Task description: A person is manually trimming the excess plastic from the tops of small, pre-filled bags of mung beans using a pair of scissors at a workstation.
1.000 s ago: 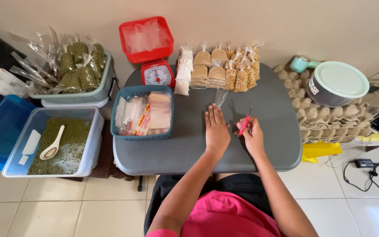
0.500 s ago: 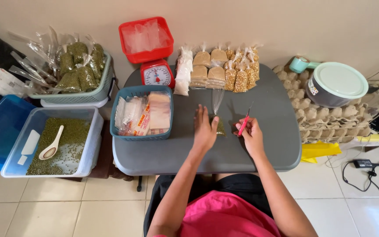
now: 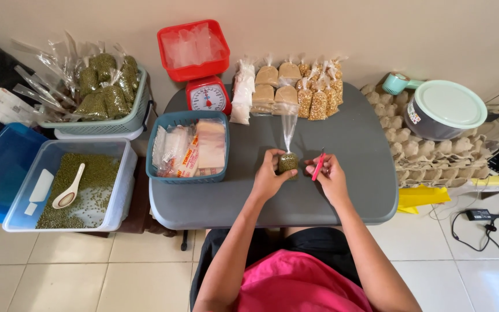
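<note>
My left hand has its fingers closed round a small clear bag of green beans on the grey desk; my right hand pinches a red tie. The bag's long neck stands open, so a loose grip could tip it and spill beans.

bare tabletop right, teal basket crowding left

Clear glossy plastic bag, matt smooth grey desk, glossy red plastic scale tray, rough pulp-paper egg trays.
</note>
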